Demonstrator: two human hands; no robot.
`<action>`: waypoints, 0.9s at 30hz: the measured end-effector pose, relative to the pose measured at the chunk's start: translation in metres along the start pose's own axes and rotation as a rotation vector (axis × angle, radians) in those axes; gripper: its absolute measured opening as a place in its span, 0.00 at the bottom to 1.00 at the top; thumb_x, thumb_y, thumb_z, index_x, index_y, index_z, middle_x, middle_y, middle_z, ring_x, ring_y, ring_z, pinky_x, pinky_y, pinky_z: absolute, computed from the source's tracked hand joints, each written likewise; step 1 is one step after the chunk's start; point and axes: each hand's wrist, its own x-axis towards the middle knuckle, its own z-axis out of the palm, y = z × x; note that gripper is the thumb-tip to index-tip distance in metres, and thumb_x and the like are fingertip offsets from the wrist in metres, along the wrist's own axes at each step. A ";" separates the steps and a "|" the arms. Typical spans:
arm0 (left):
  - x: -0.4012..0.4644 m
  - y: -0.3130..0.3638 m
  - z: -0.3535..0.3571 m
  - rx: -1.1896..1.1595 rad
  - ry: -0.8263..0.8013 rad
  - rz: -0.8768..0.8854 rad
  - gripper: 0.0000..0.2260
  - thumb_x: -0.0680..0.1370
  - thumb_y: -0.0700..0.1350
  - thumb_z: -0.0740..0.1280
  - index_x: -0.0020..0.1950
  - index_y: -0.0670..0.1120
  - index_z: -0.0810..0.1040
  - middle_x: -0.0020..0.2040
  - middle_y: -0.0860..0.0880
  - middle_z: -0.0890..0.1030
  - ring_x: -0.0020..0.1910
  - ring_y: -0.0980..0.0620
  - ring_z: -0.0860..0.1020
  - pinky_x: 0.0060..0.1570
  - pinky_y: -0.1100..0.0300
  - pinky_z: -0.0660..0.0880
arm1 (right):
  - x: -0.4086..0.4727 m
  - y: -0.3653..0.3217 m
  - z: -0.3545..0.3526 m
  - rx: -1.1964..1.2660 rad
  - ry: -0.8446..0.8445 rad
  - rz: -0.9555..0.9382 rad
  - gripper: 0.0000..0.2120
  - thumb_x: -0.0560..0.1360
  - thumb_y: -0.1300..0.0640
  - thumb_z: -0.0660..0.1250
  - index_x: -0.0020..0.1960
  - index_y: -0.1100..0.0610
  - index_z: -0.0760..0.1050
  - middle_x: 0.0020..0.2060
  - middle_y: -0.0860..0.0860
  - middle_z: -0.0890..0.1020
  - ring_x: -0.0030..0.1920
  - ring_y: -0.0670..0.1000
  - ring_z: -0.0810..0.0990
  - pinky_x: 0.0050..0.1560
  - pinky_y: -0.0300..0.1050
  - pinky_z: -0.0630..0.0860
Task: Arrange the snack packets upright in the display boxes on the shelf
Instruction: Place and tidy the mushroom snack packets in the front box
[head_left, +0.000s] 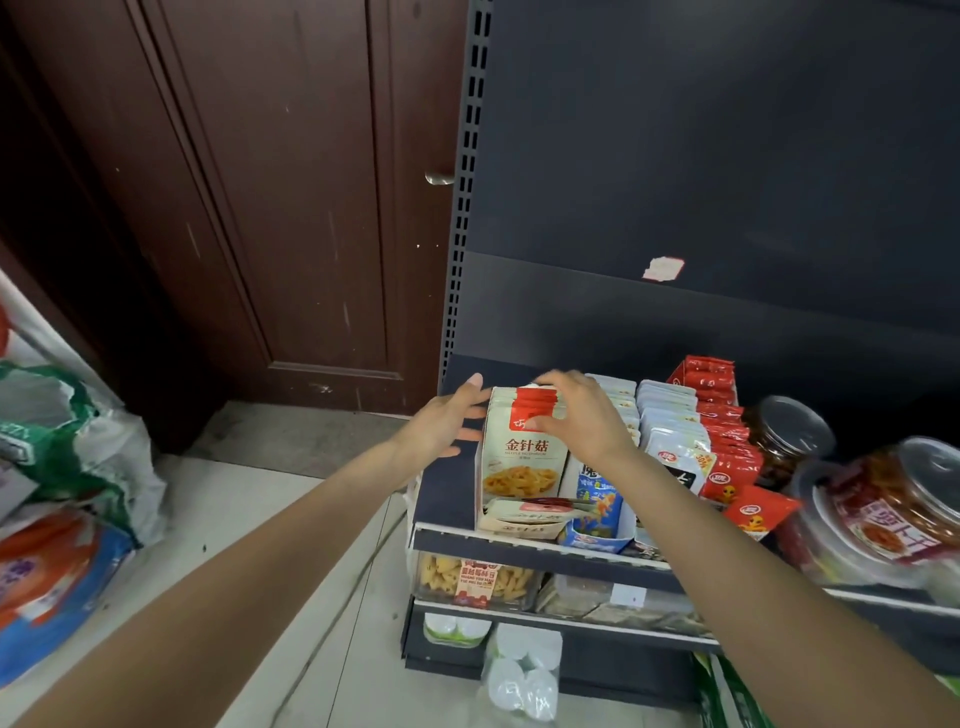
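Cream packets (524, 447) stand upright in the leftmost box (519, 525) on the shelf (540, 553), and one more packet (535, 506) lies flat at the box's front lip. Our left hand (447, 423) rests flat against the stack's left side, its grip spread with the fingers straight. Our right hand (576, 415) curls over the red tops, pinching the front packets between thumb and fingers.

We judge the stack is being squared up. The risk is the flat packet: if we push the row forward, it may slide off the lip to the floor. If the right hand lets go too soon, the front packets may lean and fall forward. The blue packets (597, 499) just beside could be nudged askew if we press the stack sideways.
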 end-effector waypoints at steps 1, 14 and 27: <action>-0.003 0.000 0.001 0.003 -0.004 0.009 0.24 0.80 0.62 0.48 0.70 0.54 0.68 0.68 0.50 0.73 0.59 0.51 0.74 0.60 0.52 0.66 | -0.007 -0.001 -0.003 0.024 0.038 -0.008 0.26 0.72 0.53 0.72 0.67 0.51 0.68 0.63 0.51 0.72 0.65 0.51 0.69 0.63 0.46 0.68; -0.039 -0.012 0.009 0.036 -0.057 0.002 0.21 0.81 0.56 0.55 0.73 0.51 0.63 0.70 0.52 0.70 0.66 0.50 0.70 0.65 0.51 0.64 | -0.096 -0.016 -0.024 0.217 -0.295 0.020 0.22 0.73 0.48 0.69 0.65 0.46 0.71 0.56 0.46 0.78 0.57 0.43 0.75 0.59 0.40 0.70; -0.049 -0.012 0.012 -0.083 -0.030 -0.079 0.14 0.80 0.57 0.56 0.61 0.52 0.70 0.67 0.51 0.73 0.60 0.50 0.74 0.66 0.47 0.65 | -0.095 -0.024 -0.032 0.146 -0.179 0.025 0.04 0.71 0.58 0.73 0.38 0.51 0.81 0.39 0.47 0.82 0.43 0.47 0.80 0.52 0.50 0.78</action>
